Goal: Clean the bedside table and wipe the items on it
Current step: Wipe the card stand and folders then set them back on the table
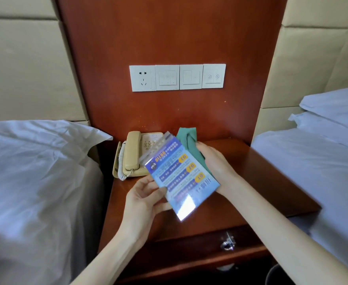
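Observation:
A reddish wooden bedside table stands between two beds. My left hand grips the lower left edge of a glossy blue sign card in a clear holder, held tilted above the table. My right hand is behind the card's right side, closed on a green cloth that sticks up past the card's top edge. A beige corded phone rests on the table's back left corner, partly hidden by the card.
White-sheeted beds flank the table, the left bed and the right bed. A panel of a socket and switches sits on the wooden wall. A drawer with a metal lock is below the tabletop.

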`<control>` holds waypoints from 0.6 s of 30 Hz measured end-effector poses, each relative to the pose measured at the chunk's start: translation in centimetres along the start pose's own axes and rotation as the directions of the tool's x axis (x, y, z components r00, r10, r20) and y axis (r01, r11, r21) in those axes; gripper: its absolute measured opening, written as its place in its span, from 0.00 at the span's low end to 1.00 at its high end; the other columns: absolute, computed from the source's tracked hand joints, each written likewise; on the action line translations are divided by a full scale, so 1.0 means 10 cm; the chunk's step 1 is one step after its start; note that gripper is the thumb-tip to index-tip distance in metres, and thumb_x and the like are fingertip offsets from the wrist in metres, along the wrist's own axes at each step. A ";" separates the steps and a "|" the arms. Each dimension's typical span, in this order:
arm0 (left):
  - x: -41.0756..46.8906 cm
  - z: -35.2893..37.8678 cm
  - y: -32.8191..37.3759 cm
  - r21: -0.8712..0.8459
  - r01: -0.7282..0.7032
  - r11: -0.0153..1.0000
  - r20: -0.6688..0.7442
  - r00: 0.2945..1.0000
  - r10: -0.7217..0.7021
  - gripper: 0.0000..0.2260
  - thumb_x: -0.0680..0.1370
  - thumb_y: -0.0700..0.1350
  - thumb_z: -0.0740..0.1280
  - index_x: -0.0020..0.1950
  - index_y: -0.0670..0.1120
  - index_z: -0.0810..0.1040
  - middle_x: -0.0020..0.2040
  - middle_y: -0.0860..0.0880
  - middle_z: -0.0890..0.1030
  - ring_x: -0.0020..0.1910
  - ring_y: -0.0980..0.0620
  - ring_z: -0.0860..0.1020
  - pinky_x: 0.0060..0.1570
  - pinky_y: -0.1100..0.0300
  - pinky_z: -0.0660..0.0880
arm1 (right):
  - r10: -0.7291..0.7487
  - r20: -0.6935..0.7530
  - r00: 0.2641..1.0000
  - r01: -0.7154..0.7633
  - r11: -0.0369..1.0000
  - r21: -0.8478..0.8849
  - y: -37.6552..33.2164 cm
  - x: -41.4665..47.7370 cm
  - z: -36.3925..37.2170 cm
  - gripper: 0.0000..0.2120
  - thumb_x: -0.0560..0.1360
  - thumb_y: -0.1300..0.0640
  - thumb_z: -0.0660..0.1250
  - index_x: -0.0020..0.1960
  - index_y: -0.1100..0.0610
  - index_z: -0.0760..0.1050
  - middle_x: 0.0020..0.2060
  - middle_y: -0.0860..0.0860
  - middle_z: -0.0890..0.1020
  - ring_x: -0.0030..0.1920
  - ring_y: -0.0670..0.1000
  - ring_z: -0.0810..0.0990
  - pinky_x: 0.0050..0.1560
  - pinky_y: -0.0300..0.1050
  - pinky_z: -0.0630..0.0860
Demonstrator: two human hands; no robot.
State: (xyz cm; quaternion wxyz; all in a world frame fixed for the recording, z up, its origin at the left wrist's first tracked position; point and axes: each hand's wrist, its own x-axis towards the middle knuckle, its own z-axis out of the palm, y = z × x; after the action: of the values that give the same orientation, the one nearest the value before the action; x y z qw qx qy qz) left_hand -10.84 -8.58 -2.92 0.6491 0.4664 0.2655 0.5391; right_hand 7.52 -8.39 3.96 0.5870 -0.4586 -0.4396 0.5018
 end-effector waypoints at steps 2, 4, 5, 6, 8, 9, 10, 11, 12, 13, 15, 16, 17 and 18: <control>0.04 -0.04 0.07 0.038 -0.027 0.999 -0.050 0.998 0.028 0.13 0.72 0.34 0.69 0.55 0.38 0.74 0.50 0.40 0.83 0.46 0.42 0.83 0.36 0.51 0.82 | 0.042 0.115 0.993 -0.053 0.994 0.099 0.02 -0.06 0.02 0.14 0.80 0.50 0.60 0.44 0.52 0.83 0.40 0.51 0.85 0.39 0.48 0.84 0.37 0.39 0.79; 0.10 -0.10 0.14 0.054 -0.049 0.997 -0.105 0.993 0.054 0.11 0.74 0.31 0.66 0.55 0.36 0.74 0.48 0.39 0.82 0.43 0.43 0.83 0.35 0.52 0.81 | 0.048 0.225 0.973 -0.070 0.993 0.092 0.09 -0.11 0.02 0.11 0.79 0.54 0.61 0.50 0.52 0.83 0.46 0.53 0.86 0.46 0.50 0.84 0.42 0.41 0.80; 0.12 -0.13 0.19 0.060 -0.065 0.996 -0.118 0.990 0.072 0.10 0.74 0.30 0.66 0.54 0.37 0.75 0.47 0.40 0.82 0.41 0.44 0.83 0.34 0.53 0.81 | 0.054 0.269 0.962 -0.073 0.996 0.060 0.11 -0.15 0.02 0.10 0.78 0.58 0.62 0.54 0.54 0.81 0.50 0.54 0.85 0.49 0.52 0.84 0.45 0.42 0.80; 0.14 -0.15 0.22 0.084 -0.093 0.992 -0.124 0.987 0.103 0.08 0.74 0.30 0.66 0.51 0.38 0.75 0.44 0.42 0.82 0.40 0.46 0.83 0.33 0.54 0.81 | 0.070 0.306 0.950 -0.081 0.996 0.023 0.12 -0.17 0.01 0.11 0.77 0.61 0.63 0.58 0.56 0.79 0.52 0.55 0.84 0.53 0.53 0.83 0.49 0.44 0.80; 0.16 -0.17 0.28 0.147 -0.145 0.979 -0.101 0.982 0.160 0.09 0.74 0.29 0.65 0.48 0.41 0.75 0.39 0.47 0.82 0.38 0.49 0.83 0.32 0.55 0.80 | 0.090 0.343 0.935 -0.078 0.996 -0.047 0.11 -0.20 -0.01 0.14 0.76 0.66 0.64 0.60 0.59 0.76 0.55 0.56 0.83 0.56 0.55 0.82 0.55 0.47 0.79; 0.15 -0.17 0.30 0.165 -0.158 0.974 -0.089 0.981 0.174 0.09 0.74 0.29 0.65 0.48 0.42 0.74 0.38 0.49 0.82 0.38 0.51 0.83 0.33 0.57 0.80 | 0.084 0.337 0.938 -0.060 0.995 -0.082 0.10 -0.20 -0.01 0.15 0.75 0.68 0.64 0.60 0.59 0.76 0.55 0.56 0.83 0.56 0.56 0.82 0.57 0.48 0.79; 0.16 -0.16 0.31 0.185 -0.163 0.969 -0.073 0.981 0.179 0.09 0.74 0.29 0.65 0.49 0.42 0.74 0.37 0.51 0.82 0.39 0.53 0.83 0.34 0.58 0.80 | 0.062 0.326 0.943 -0.027 0.993 -0.111 0.08 -0.19 -0.01 0.16 0.75 0.69 0.64 0.61 0.59 0.75 0.55 0.56 0.83 0.56 0.56 0.81 0.58 0.50 0.78; 0.16 -0.16 0.32 0.201 -0.158 0.967 -0.074 0.982 0.175 0.09 0.75 0.30 0.65 0.49 0.42 0.73 0.37 0.52 0.82 0.39 0.54 0.83 0.35 0.60 0.80 | 0.029 0.305 0.952 0.013 0.991 -0.135 0.06 -0.18 0.00 0.17 0.74 0.70 0.65 0.61 0.58 0.75 0.55 0.56 0.83 0.56 0.56 0.81 0.58 0.51 0.78; 0.18 -0.17 0.32 0.212 -0.152 0.966 -0.073 0.983 0.170 0.09 0.75 0.30 0.65 0.50 0.42 0.73 0.37 0.53 0.82 0.41 0.55 0.83 0.36 0.61 0.79 | -0.018 0.274 0.962 0.066 0.984 -0.166 0.03 -0.17 0.01 0.19 0.72 0.70 0.66 0.60 0.57 0.75 0.54 0.55 0.83 0.56 0.56 0.82 0.58 0.51 0.78; 0.18 -0.17 0.35 0.205 -0.129 0.970 -0.085 0.985 0.149 0.09 0.75 0.31 0.66 0.51 0.42 0.74 0.38 0.52 0.82 0.43 0.54 0.83 0.38 0.62 0.79 | -0.076 0.235 0.969 0.127 0.970 -0.209 0.00 -0.17 0.03 0.19 0.71 0.70 0.67 0.59 0.56 0.76 0.53 0.54 0.84 0.54 0.55 0.83 0.56 0.52 0.79; 0.22 -0.19 0.41 0.186 -0.064 0.981 -0.088 0.993 0.081 0.11 0.74 0.36 0.69 0.55 0.42 0.76 0.47 0.48 0.84 0.50 0.50 0.83 0.44 0.60 0.80 | -0.228 0.123 0.966 0.257 0.896 -0.363 -0.08 -0.16 0.06 0.18 0.68 0.68 0.71 0.55 0.54 0.77 0.48 0.51 0.85 0.49 0.50 0.84 0.52 0.52 0.81; 0.23 -0.21 0.44 0.147 -0.017 0.989 -0.052 0.998 0.025 0.12 0.74 0.40 0.70 0.57 0.43 0.77 0.51 0.47 0.84 0.54 0.49 0.82 0.49 0.57 0.79 | -0.315 0.075 0.946 0.314 0.831 -0.459 -0.10 -0.15 0.08 0.16 0.68 0.67 0.72 0.53 0.54 0.77 0.45 0.49 0.85 0.46 0.47 0.84 0.48 0.50 0.81; 0.20 -0.21 0.48 0.121 0.033 0.992 -0.013 0.999 -0.032 0.13 0.73 0.45 0.70 0.57 0.46 0.78 0.54 0.48 0.84 0.57 0.49 0.80 0.53 0.54 0.78 | -0.398 0.056 0.916 0.361 0.754 -0.549 -0.11 -0.15 0.10 0.13 0.67 0.65 0.73 0.49 0.54 0.76 0.41 0.48 0.85 0.42 0.43 0.83 0.43 0.47 0.80; 0.20 -0.21 0.51 0.087 0.084 0.993 0.035 0.996 -0.087 0.14 0.72 0.50 0.70 0.57 0.49 0.79 0.56 0.48 0.83 0.59 0.49 0.79 0.56 0.50 0.76 | -0.474 0.062 0.878 0.404 0.666 -0.627 -0.10 -0.18 0.14 0.11 0.67 0.64 0.72 0.45 0.54 0.74 0.37 0.47 0.83 0.37 0.41 0.80 0.38 0.46 0.78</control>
State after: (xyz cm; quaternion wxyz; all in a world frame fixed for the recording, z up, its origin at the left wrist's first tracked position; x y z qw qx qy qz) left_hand -14.35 -6.13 1.03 0.6562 0.4923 0.2954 0.4897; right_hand 6.20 -10.09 5.13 0.5277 -0.5326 -0.6453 0.1462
